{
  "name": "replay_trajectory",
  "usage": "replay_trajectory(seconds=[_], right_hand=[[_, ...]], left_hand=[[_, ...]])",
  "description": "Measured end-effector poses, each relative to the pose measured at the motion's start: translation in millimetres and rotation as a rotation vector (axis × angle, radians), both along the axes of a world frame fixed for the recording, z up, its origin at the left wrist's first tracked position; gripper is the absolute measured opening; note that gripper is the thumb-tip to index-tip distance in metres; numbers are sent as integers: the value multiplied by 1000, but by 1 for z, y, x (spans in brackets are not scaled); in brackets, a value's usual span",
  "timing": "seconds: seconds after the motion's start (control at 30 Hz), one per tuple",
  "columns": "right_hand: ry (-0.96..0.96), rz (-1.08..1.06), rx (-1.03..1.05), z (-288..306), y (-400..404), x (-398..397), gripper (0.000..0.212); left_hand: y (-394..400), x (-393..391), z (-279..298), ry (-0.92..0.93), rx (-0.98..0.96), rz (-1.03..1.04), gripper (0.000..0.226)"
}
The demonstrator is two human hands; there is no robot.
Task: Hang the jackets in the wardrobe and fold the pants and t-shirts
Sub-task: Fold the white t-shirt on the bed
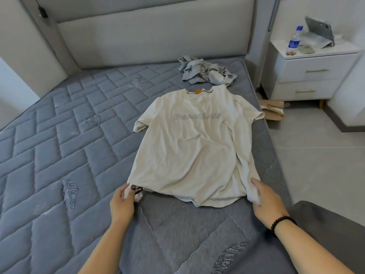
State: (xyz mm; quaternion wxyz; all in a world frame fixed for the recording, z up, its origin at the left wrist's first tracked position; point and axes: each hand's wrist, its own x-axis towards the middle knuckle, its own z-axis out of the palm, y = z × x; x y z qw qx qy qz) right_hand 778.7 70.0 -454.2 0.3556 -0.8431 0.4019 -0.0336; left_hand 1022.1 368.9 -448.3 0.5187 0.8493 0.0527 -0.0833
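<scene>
Left hand (123,202) and right hand (265,196) are each pinching a hem corner of the white t-shirt (194,143), lying flat near the mattress (59,135) right edge; crumpled grey clothes (205,71) are sitting beyond its collar, nightstand (312,76) standing past the bare floor (320,165)

A cream t-shirt (195,147) lies spread flat on the grey quilted mattress (59,135), near its right edge, collar toward the headboard end and hem toward the near end. Pale lettering runs across the chest, and an orange tag shows inside the neck. Both short sleeves lie out to the sides; the right one reaches the mattress edge. The hem's two corners are gathered and lifted. A crumpled grey garment (205,71) sits just beyond the collar, by the far right corner.
</scene>
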Motion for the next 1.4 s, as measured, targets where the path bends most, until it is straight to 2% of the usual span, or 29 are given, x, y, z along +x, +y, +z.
replay_trajectory(seconds=[0.07,0.1,0.17,0.23,0.3,0.37,0.47,0.53,0.63,0.8,0.97,1.1,1.17,1.27,1.33,1.4], right_hand=[[-193,-269,44,6,-5,-3,36],[-262,-378,79,10,-8,-5,25],[-397,-558,176,13,-15,-10,16],[-494,-687,291,14,-20,-16,15],[-551,-759,391,13,-23,-19,16],[-577,-765,466,10,-23,-21,21],[-517,-678,490,9,-20,-20,27],[-510,-662,550,14,-17,-20,30],[-523,-632,667,33,-17,-25,32],[-347,-470,617,66,-36,-60,37],[-224,-413,579,83,-42,-86,32],[-10,-350,426,77,-37,-88,28],[100,-303,289,71,-31,-82,27],[370,-120,14,65,-15,-71,27],[510,-13,-98,58,-3,-64,32],[602,86,-166,44,4,-60,36]], left_hand=[[-5,2,12,64,-189,27,17],[-10,2,20,96,-292,71,21],[-14,3,32,136,-442,129,23],[-13,6,34,88,-327,-4,7],[-11,5,35,62,-138,-141,23],[-9,0,40,50,-55,-208,33],[4,0,48,-43,74,-217,22],[18,6,51,-66,108,-190,15],[44,11,53,-9,-22,-179,23],[79,15,51,104,-151,-131,28],[91,8,44,121,-98,-135,30],[92,-5,37,-48,157,-167,22],[93,-10,31,-114,244,-241,25],[95,-9,6,-199,364,-387,35],[94,-11,-13,-220,553,-460,31],[90,-13,-21,-245,773,-378,27]])
